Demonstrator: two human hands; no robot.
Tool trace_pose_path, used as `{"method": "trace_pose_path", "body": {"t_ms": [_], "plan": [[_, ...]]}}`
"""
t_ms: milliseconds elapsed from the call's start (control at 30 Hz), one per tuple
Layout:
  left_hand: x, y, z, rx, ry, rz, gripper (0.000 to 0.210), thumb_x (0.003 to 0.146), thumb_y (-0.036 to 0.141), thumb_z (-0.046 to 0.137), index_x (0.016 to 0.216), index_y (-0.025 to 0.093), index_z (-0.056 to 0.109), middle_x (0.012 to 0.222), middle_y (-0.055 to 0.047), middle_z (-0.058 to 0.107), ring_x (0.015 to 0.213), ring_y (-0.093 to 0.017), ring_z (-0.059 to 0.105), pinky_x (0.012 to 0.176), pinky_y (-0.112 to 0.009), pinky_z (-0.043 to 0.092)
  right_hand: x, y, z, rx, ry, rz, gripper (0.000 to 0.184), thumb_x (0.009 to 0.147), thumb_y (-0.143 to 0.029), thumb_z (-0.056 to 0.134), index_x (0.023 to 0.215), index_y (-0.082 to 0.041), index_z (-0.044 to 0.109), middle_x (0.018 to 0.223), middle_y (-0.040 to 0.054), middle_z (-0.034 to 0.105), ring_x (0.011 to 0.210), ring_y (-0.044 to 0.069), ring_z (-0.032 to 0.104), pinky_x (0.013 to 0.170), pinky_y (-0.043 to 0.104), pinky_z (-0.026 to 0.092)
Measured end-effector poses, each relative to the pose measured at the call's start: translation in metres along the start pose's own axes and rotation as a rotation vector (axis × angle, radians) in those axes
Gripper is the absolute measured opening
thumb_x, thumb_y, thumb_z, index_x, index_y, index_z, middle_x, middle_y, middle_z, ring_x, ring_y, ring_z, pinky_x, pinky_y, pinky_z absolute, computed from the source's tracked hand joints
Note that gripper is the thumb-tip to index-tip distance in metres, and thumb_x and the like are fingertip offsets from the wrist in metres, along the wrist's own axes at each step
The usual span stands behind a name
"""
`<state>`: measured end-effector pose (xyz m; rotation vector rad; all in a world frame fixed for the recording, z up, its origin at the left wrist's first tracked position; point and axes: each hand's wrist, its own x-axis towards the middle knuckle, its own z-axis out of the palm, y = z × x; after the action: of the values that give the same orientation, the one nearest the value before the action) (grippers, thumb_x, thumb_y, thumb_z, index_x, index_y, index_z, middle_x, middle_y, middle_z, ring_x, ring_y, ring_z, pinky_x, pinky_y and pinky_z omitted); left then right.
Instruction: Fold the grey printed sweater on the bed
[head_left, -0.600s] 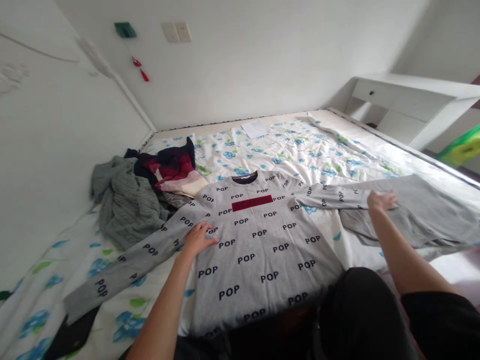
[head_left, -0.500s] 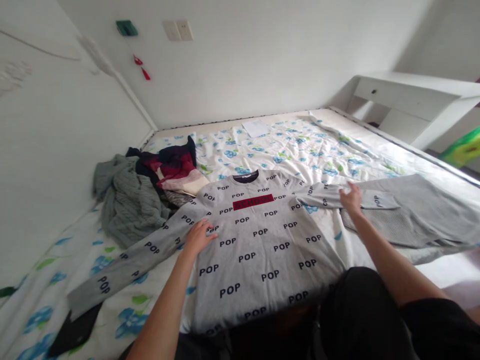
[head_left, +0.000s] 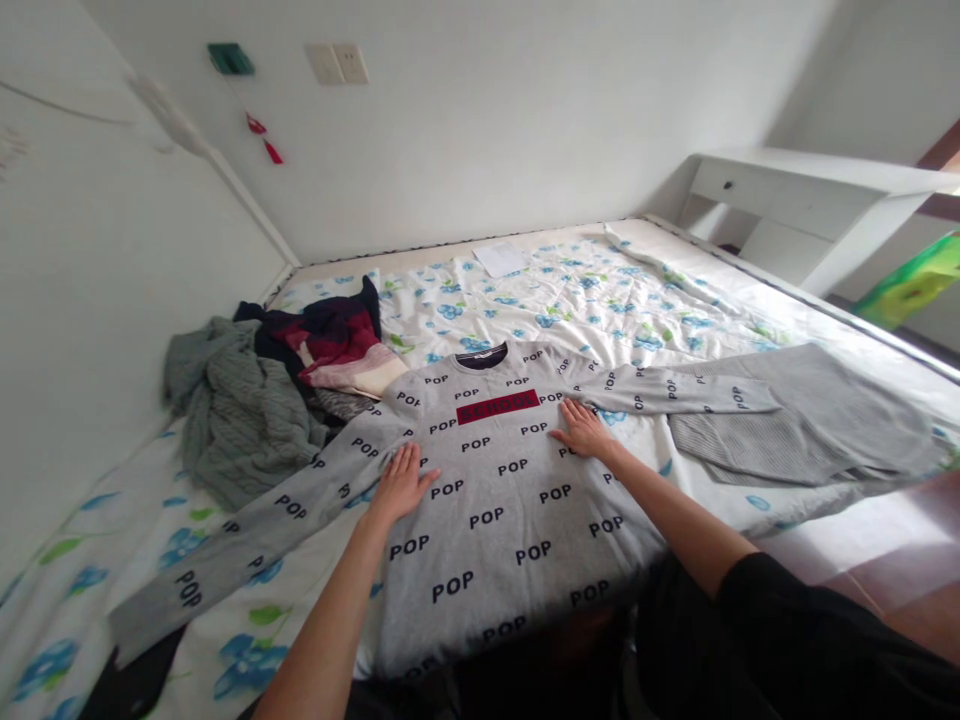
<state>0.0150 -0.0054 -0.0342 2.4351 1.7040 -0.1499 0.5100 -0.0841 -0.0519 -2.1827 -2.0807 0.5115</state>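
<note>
Pressing left hand, right hand, flat on sweatshirt

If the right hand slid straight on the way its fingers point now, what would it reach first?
The right hand lies flat on the grey POP sweater, fingers aimed up and leftward. Sliding on, it would probably cross the red chest patch first, then the dark collar; the exact line is uncertain.

Both hands lie flat, palms down, fingers spread: left hand, right hand.
</note>
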Motion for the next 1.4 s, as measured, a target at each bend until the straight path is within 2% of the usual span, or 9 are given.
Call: {"method": "trace_pose_path", "body": {"t_ms": [167, 333, 600, 767, 867, 1000, 1133, 1267, 1400], "plan": [[0.000, 0.000, -0.008, 0.017, -0.043, -0.063, 0.095, 0.108, 0.067, 0.040, 0.178, 0.002, 0.043, 0.189, -0.025, 0.031, 0.178, -0.041, 0.031, 0.141, -0.057, 0.034, -0.004, 0.015, -0.014, 0.036, 0.045, 0.049, 0.078, 0.119, -0.060, 0.036, 0.186, -0.020, 0.034, 0.193, 0.0142, 0.027, 0.178, 0.035, 0.026, 0.143, 0.063, 0.022], [-0.004, 0.007, -0.008, -0.001, -0.007, -0.087, 0.093, 0.108, 0.069, 0.043, 0.177, 0.007, 0.048, 0.188, -0.025, 0.037, 0.177, -0.043, 0.033, 0.139, -0.060, 0.034, 0.002, 0.013, -0.018, 0.057, 0.288, 0.037, 0.061, 0.117, -0.042, 0.044, 0.171, -0.020, 0.060, 0.182, 0.0143, 0.051, 0.169, 0.033, 0.040, 0.141, 0.053, 0.030], [-0.006, 0.017, -0.001, 0.004, 0.009, -0.146, 0.099, 0.109, 0.076, 0.039, 0.180, 0.006, 0.043, 0.190, -0.026, 0.031, 0.178, -0.045, 0.027, 0.141, -0.064, 0.028, 0.014, 0.037, -0.003, 0.050, 0.079, 0.183, 0.083, 0.119, -0.066, 0.033, 0.188, -0.021, 0.026, 0.195, 0.0150, 0.020, 0.181, 0.039, 0.014, 0.143, 0.068, 0.017], [-0.010, 0.043, 0.007, 0.021, 0.161, -0.193, 0.090, 0.111, 0.060, 0.046, 0.179, 0.001, 0.041, 0.188, -0.030, 0.031, 0.177, -0.049, 0.027, 0.141, -0.070, 0.023, 0.026, 0.030, 0.001, 0.060, 0.109, 0.273, 0.085, 0.118, -0.063, 0.037, 0.188, -0.015, 0.026, 0.194, 0.0197, 0.019, 0.180, 0.040, 0.019, 0.143, 0.068, 0.017], [-0.009, 0.067, 0.010, 0.032, 0.270, -0.176, 0.081, 0.111, 0.045, 0.045, 0.181, 0.003, 0.039, 0.186, -0.029, 0.038, 0.175, -0.050, 0.031, 0.142, -0.073, 0.019, 0.029, 0.012, 0.006, 0.028, 0.230, 0.295, 0.084, 0.116, -0.052, 0.041, 0.185, -0.006, 0.030, 0.190, 0.0272, 0.027, 0.178, 0.046, 0.021, 0.142, 0.073, 0.012], [0.010, 0.099, 0.005, -0.027, 0.256, 0.031, 0.073, 0.111, 0.027, 0.036, 0.183, 0.015, 0.040, 0.188, -0.016, 0.040, 0.175, -0.036, 0.037, 0.145, -0.060, 0.022, 0.033, -0.012, 0.008, 0.003, 0.314, 0.130, 0.076, 0.109, -0.024, 0.040, 0.183, -0.004, 0.036, 0.187, 0.0252, 0.035, 0.180, 0.040, 0.020, 0.145, 0.067, 0.005], [0.045, 0.120, -0.002, -0.071, 0.245, 0.025, 0.073, 0.111, 0.032, 0.038, 0.183, 0.020, 0.042, 0.191, -0.012, 0.034, 0.177, -0.042, 0.031, 0.144, -0.070, 0.019, 0.044, -0.042, 0.006, 0.076, 0.234, -0.041, 0.079, 0.105, -0.018, 0.040, 0.184, -0.017, 0.040, 0.191, 0.0116, 0.032, 0.181, 0.034, 0.018, 0.147, 0.062, 0.011], [0.084, 0.123, -0.008, -0.134, 0.260, 0.022, 0.073, 0.113, 0.046, 0.044, 0.182, 0.023, 0.045, 0.190, -0.013, 0.036, 0.178, -0.044, 0.027, 0.144, -0.071, 0.016, 0.068, -0.085, 0.013, 0.154, 0.177, -0.024, 0.072, 0.117, -0.036, 0.033, 0.186, -0.019, 0.034, 0.193, 0.0105, 0.027, 0.180, 0.035, 0.021, 0.146, 0.063, 0.013], [0.117, 0.096, -0.015, -0.132, 0.277, -0.028, 0.073, 0.113, 0.053, 0.044, 0.180, 0.024, 0.049, 0.189, -0.014, 0.039, 0.178, -0.043, 0.026, 0.144, -0.072, 0.014, 0.100, -0.096, 0.011, 0.130, 0.160, -0.043, 0.076, 0.120, -0.061, 0.038, 0.186, -0.024, 0.036, 0.194, 0.0097, 0.023, 0.181, 0.037, 0.017, 0.145, 0.067, 0.009]]}}
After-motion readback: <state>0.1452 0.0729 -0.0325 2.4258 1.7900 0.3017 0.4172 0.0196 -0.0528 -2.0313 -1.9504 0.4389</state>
